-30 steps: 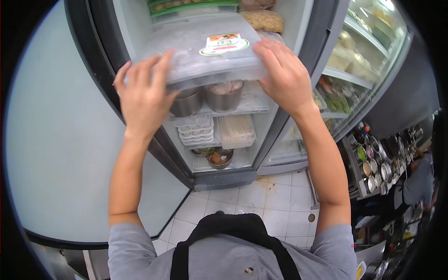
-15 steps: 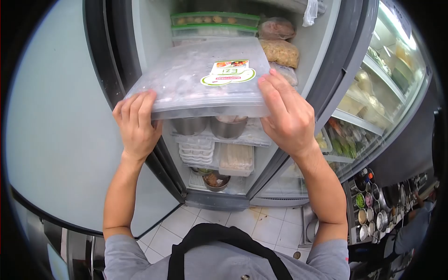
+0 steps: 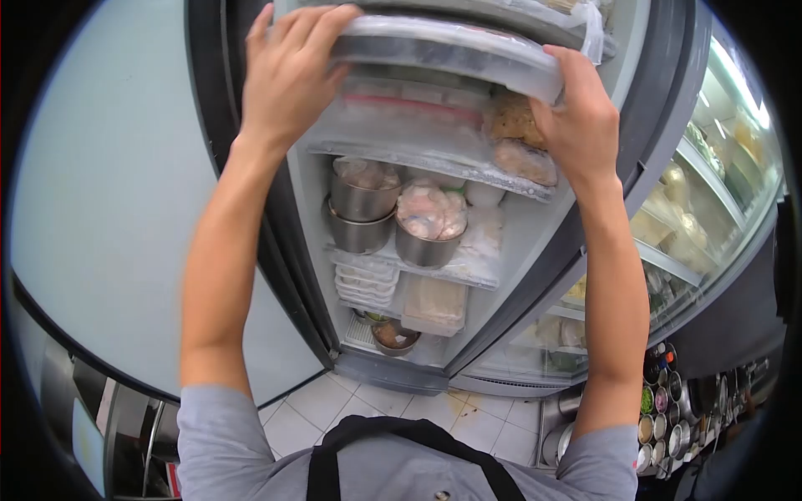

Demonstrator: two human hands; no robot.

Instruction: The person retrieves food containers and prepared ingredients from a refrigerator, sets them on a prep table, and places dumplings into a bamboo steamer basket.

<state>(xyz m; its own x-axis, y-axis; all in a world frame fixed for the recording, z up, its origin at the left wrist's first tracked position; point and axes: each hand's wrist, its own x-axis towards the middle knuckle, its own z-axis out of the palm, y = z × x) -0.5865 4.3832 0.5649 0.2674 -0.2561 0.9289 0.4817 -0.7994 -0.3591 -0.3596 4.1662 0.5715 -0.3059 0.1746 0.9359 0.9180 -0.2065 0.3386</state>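
Observation:
A flat plastic container (image 3: 443,52) is raised at the upper part of the open fridge, seen from its front edge and slightly blurred. My left hand (image 3: 292,71) grips its left end with the fingers curled over the top. On the right end, my right hand (image 3: 576,117) holds it between thumb and fingers. Just below it, on a frosty shelf (image 3: 434,167), are a translucent container with a red rim (image 3: 409,113) and bagged food (image 3: 522,138).
Lower shelves hold steel pots (image 3: 363,196), a pot of bagged food (image 3: 432,215), stacked white trays (image 3: 366,280) and a clear box (image 3: 434,302). The open door (image 3: 109,192) stands at left. A glass-door fridge (image 3: 702,192) is at right, with small containers (image 3: 660,401) beyond.
Both hands have lifted the flat container higher, and its labelled top no longer shows. The shelf and containers beneath it have come into view.

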